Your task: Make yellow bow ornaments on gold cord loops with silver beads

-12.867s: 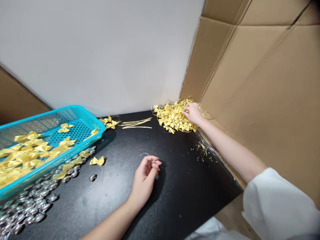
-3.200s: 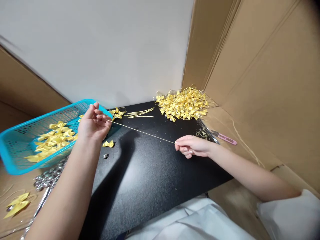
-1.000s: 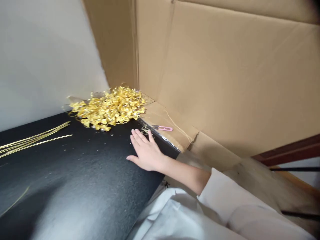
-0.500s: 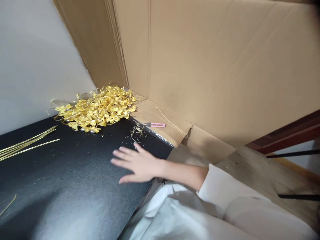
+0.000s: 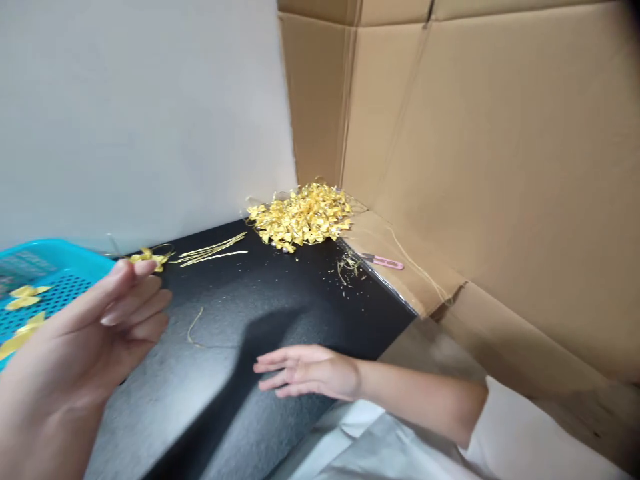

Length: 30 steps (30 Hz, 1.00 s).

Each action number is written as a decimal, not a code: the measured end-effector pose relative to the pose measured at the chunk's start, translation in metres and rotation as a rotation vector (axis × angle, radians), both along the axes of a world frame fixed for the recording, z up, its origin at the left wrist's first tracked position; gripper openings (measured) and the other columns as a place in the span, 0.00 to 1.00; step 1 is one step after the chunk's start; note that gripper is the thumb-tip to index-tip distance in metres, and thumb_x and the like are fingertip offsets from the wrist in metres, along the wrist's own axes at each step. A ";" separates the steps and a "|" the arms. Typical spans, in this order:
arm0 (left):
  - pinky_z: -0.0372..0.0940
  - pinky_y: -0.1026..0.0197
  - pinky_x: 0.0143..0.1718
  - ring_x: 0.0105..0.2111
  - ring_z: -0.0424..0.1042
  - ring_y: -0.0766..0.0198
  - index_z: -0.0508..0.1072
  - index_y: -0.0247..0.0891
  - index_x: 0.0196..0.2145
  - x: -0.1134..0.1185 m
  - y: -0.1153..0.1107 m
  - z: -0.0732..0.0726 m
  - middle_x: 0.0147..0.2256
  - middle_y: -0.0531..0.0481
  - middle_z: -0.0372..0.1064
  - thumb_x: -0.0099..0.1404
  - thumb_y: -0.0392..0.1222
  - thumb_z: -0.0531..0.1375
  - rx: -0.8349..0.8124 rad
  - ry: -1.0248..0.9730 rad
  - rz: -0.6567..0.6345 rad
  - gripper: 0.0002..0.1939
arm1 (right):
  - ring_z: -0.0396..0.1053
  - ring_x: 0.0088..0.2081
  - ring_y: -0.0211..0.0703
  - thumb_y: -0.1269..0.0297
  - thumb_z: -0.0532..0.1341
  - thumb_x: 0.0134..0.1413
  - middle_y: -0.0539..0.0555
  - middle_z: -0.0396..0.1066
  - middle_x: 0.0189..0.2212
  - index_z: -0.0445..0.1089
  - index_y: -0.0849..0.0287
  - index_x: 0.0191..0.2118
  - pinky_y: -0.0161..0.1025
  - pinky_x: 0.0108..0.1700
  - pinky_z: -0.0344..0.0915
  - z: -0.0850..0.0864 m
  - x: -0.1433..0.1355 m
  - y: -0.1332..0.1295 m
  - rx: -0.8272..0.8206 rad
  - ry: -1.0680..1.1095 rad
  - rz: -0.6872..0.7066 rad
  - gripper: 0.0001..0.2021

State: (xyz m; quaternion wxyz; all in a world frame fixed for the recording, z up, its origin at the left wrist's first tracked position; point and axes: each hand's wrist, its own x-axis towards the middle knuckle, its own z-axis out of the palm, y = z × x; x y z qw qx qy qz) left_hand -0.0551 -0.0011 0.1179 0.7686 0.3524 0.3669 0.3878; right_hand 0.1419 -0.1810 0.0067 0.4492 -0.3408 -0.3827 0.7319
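Note:
My left hand [image 5: 107,327] is raised at the left, beside a blue perforated basket [image 5: 70,257], with thumb and index finger pinched together. What they hold is too small to make out; a faint thin line stands up near the fingertips. Just beyond them a yellow ribbon flower [image 5: 161,259] shows, and I cannot tell whether it is touched. My right hand [image 5: 315,373] hovers over the near part of the black table [image 5: 210,393], fingers stretched out and holding nothing. Yellow ribbon pieces [image 5: 25,297] lie in the basket.
A heap of yellow ribbon flowers [image 5: 303,217] fills the far corner. Gold wires [image 5: 213,250] lie left of it. Pink thread snips [image 5: 387,263] rest on a cardboard flap, near thread scraps [image 5: 349,265]. Cardboard walls [image 5: 490,153] stand to the right and behind.
The view has swung left, bringing my left hand and the blue basket into sight. My right hand stays open, its fingers now closer together and turned more sideways.

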 end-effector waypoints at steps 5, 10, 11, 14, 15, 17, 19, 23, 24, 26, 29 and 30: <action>0.33 0.64 0.13 0.14 0.37 0.71 0.69 0.39 0.24 0.016 -0.015 0.021 0.13 0.58 0.42 0.67 0.37 0.51 -0.009 0.035 0.120 0.15 | 0.65 0.61 0.50 0.62 0.65 0.53 0.63 0.60 0.63 0.66 0.55 0.56 0.50 0.57 0.65 -0.017 0.024 0.006 -0.090 0.022 -0.227 0.23; 0.33 0.67 0.15 0.17 0.35 0.73 0.74 0.35 0.27 0.021 -0.024 0.009 0.16 0.61 0.40 0.61 0.39 0.62 0.081 0.010 0.013 0.07 | 0.67 0.57 0.51 0.63 0.63 0.53 0.60 0.71 0.52 0.73 0.56 0.44 0.54 0.57 0.63 0.005 0.056 0.024 0.291 -0.779 -0.821 0.12; 0.34 0.68 0.16 0.17 0.36 0.74 0.75 0.35 0.28 0.025 -0.027 0.002 0.16 0.62 0.40 0.58 0.42 0.66 0.088 0.020 -0.051 0.07 | 0.67 0.55 0.51 0.64 0.63 0.53 0.59 0.72 0.51 0.73 0.56 0.43 0.54 0.57 0.63 0.012 0.053 0.028 0.394 -0.866 -0.826 0.10; 0.35 0.68 0.17 0.17 0.37 0.75 0.75 0.34 0.28 0.037 -0.036 -0.020 0.16 0.63 0.42 0.52 0.51 0.70 0.123 0.097 -0.202 0.17 | 0.70 0.51 0.48 0.65 0.62 0.56 0.57 0.74 0.47 0.75 0.54 0.43 0.49 0.54 0.65 0.034 0.028 0.041 0.578 -0.818 -0.684 0.09; 0.35 0.67 0.17 0.17 0.37 0.75 0.75 0.34 0.27 0.041 -0.039 -0.026 0.16 0.63 0.41 0.51 0.53 0.70 0.155 0.128 -0.226 0.18 | 0.71 0.50 0.48 0.64 0.63 0.56 0.57 0.75 0.46 0.75 0.54 0.43 0.48 0.52 0.67 0.040 0.017 0.047 0.568 -0.730 -0.653 0.09; 0.36 0.66 0.18 0.17 0.39 0.75 0.71 0.34 0.20 0.045 -0.043 -0.033 0.15 0.62 0.42 0.50 0.55 0.70 0.260 0.184 -0.243 0.21 | 0.73 0.46 0.47 0.59 0.64 0.55 0.56 0.76 0.44 0.76 0.55 0.43 0.45 0.48 0.69 0.050 -0.004 0.060 0.452 -0.498 -0.609 0.11; 0.38 0.65 0.18 0.17 0.41 0.74 0.68 0.34 0.16 0.046 -0.045 -0.035 0.15 0.60 0.45 0.52 0.57 0.68 0.365 0.238 -0.239 0.24 | 0.74 0.43 0.46 0.55 0.66 0.51 0.56 0.78 0.41 0.77 0.56 0.41 0.43 0.45 0.70 0.055 -0.019 0.074 0.288 -0.279 -0.573 0.14; 0.42 0.64 0.21 0.19 0.45 0.72 0.75 0.34 0.20 0.041 -0.044 -0.033 0.15 0.58 0.49 0.58 0.55 0.64 0.568 0.371 -0.196 0.21 | 0.73 0.37 0.43 0.56 0.73 0.38 0.55 0.78 0.36 0.79 0.57 0.34 0.40 0.39 0.69 0.059 -0.027 0.090 0.055 -0.024 -0.536 0.15; 0.43 0.64 0.22 0.19 0.46 0.72 0.77 0.33 0.22 0.040 -0.043 -0.034 0.16 0.58 0.52 0.59 0.54 0.63 0.613 0.407 -0.197 0.20 | 0.73 0.37 0.42 0.57 0.73 0.36 0.54 0.78 0.35 0.79 0.57 0.33 0.39 0.39 0.69 0.059 -0.026 0.091 0.024 0.007 -0.532 0.14; 0.46 0.64 0.23 0.21 0.50 0.71 0.79 0.33 0.24 0.039 -0.042 -0.038 0.17 0.56 0.56 0.62 0.51 0.61 0.691 0.476 -0.199 0.19 | 0.73 0.36 0.42 0.60 0.75 0.32 0.53 0.78 0.32 0.78 0.58 0.29 0.39 0.41 0.69 0.057 -0.023 0.090 -0.020 0.041 -0.530 0.14; 0.49 0.64 0.24 0.22 0.56 0.69 0.80 0.32 0.26 0.041 -0.044 -0.046 0.19 0.54 0.62 0.64 0.48 0.59 0.804 0.567 -0.155 0.18 | 0.73 0.37 0.41 0.60 0.76 0.31 0.52 0.78 0.31 0.78 0.58 0.27 0.40 0.45 0.69 0.056 -0.025 0.087 -0.061 0.060 -0.559 0.14; 0.49 0.64 0.25 0.22 0.57 0.68 0.81 0.32 0.28 0.042 -0.046 -0.048 0.20 0.53 0.64 0.65 0.48 0.59 0.829 0.583 -0.136 0.18 | 0.73 0.38 0.41 0.60 0.76 0.31 0.51 0.78 0.32 0.78 0.57 0.28 0.40 0.45 0.69 0.057 -0.027 0.088 -0.068 0.069 -0.578 0.13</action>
